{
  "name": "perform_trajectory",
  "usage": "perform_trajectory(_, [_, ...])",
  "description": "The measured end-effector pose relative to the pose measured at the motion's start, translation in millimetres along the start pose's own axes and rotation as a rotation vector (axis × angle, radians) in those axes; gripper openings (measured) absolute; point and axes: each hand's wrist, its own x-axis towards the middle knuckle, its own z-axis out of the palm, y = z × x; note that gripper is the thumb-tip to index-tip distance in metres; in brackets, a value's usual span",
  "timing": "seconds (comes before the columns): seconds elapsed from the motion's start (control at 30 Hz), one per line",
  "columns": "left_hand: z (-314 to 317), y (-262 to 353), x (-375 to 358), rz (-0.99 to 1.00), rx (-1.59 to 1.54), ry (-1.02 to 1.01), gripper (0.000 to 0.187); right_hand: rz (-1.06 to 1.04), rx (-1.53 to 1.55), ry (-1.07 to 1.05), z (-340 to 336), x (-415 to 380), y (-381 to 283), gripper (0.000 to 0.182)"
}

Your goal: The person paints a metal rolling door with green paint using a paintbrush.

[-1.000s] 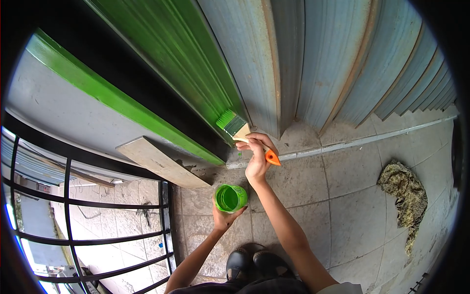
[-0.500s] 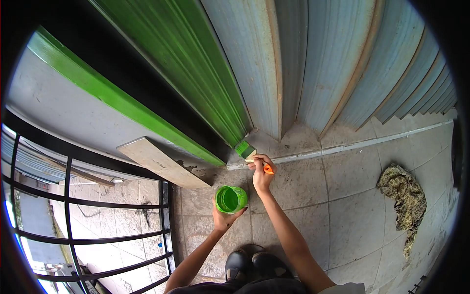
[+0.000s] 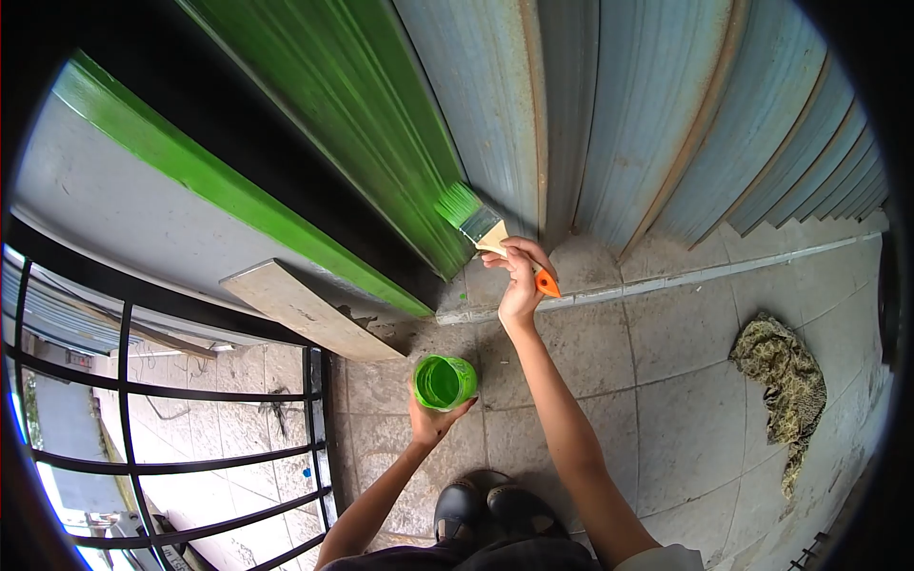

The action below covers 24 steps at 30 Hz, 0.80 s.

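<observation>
My right hand (image 3: 519,276) is closed around the handle of a wide paintbrush (image 3: 486,225) with an orange handle tip. Its green bristles touch the lower part of a green-painted metal panel (image 3: 381,124), near that panel's right edge. My left hand (image 3: 431,419) grips a round tub of green paint (image 3: 445,383) from below and the side, its open top facing up. Right of the green panel stands an unpainted blue-grey corrugated panel (image 3: 476,95) with rusty ridges.
A board (image 3: 309,309) leans by a green-edged grey panel (image 3: 190,186). Black metal bars (image 3: 219,395) stand at the left. A patterned cloth (image 3: 783,381) lies on the tiled floor (image 3: 571,371) at the right. Dark shoes (image 3: 490,509) show below.
My right hand has moved the brush up along the green panel, away from its bottom corner. The tub in my left hand has hardly shifted. A green spot now shows on the floor by the panel's foot.
</observation>
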Motion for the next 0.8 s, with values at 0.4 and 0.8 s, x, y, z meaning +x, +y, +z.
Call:
perform_trajectory(0.4, [2.2,-7.1,-0.6,0.051,0.044,0.014,0.060,0.070,-0.366,0.027,-35.7,-17.3,45.8,0.010])
perform_trajectory(0.8, [4.2,-13.8,-1.8,0.028,0.045,0.019,0.060,0.033,-0.093,-0.017,-26.9,-1.8,17.0,0.013])
